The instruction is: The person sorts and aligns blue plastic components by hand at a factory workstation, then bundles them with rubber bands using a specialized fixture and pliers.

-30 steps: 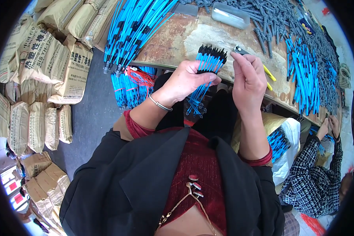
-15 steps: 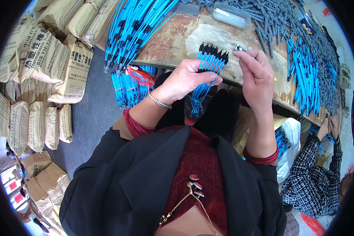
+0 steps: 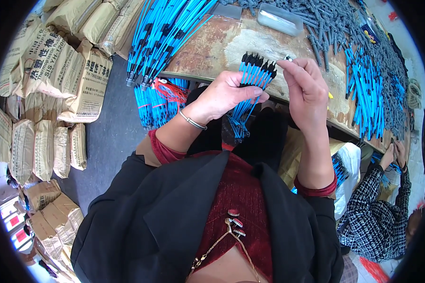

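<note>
My left hand [image 3: 231, 94] is closed round a bundle of thin blue sticks [image 3: 253, 78] with black tips. The tips stand up in a fan above my fingers, and the lower ends hang down past the table's front edge. Just right of the tips is my right hand [image 3: 309, 92], its thumb and forefinger brought together beside the outermost black tip. Whether anything is pinched there is too small to tell. A small pale and dark piece [image 3: 288, 58] shows just above these fingers; I cannot tell if they touch it.
Over the worn wooden table [image 3: 198, 52] lie long blue sticks [image 3: 163, 37], a clear plastic box [image 3: 279, 20], heaped grey plastic parts [image 3: 326, 28] and more blue sticks [image 3: 369, 101]. Paper sacks [image 3: 47, 61] are stacked at left. A co-worker [image 3: 378, 212] handles sticks at right.
The bundle and my left hand have shifted slightly right. My right fingertips have come slightly left, up close to the black tips.
</note>
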The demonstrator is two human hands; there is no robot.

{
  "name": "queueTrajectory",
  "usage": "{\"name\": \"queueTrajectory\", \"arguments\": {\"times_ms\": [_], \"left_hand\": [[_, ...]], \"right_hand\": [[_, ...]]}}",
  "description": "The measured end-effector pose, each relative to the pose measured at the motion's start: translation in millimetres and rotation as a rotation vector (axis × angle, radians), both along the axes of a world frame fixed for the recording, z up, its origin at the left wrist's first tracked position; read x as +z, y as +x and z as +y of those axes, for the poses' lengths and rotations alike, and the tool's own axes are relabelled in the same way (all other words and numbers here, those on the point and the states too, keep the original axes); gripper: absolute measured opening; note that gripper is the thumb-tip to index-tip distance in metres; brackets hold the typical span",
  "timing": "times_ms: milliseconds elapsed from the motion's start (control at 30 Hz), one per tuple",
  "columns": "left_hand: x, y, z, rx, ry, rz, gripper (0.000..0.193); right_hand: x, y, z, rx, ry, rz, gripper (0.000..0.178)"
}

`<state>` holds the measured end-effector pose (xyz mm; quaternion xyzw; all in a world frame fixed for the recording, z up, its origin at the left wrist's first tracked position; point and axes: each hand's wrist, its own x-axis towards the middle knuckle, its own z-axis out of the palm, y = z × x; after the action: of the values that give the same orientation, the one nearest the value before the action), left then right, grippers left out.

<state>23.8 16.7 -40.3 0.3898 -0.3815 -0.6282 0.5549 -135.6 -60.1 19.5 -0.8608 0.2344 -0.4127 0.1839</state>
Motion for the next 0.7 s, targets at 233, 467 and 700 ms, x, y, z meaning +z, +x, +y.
{"name": "queueTrajectory", "arguments": {"times_ms": [233, 467, 700], "left_hand": [[0.5, 0.9, -0.9, -0.014, -0.005, -0.013, 0.018], [-2.5, 3.0, -3.1, -0.033, -0.015, -0.004, 0.018], [-0.3, 3.9, -2.7, -0.06, 0.022, 0.008, 0.019]], "right_hand": [[-0.6, 2.4, -2.3, 0.044, 0.033, -0.028, 0.017], [4.0, 3.9, -3.2, 0.009, -0.128, 0.074, 0.02], [5.1, 1.2, -9.8, 0.091, -0.037, 0.042, 0.018]]}}
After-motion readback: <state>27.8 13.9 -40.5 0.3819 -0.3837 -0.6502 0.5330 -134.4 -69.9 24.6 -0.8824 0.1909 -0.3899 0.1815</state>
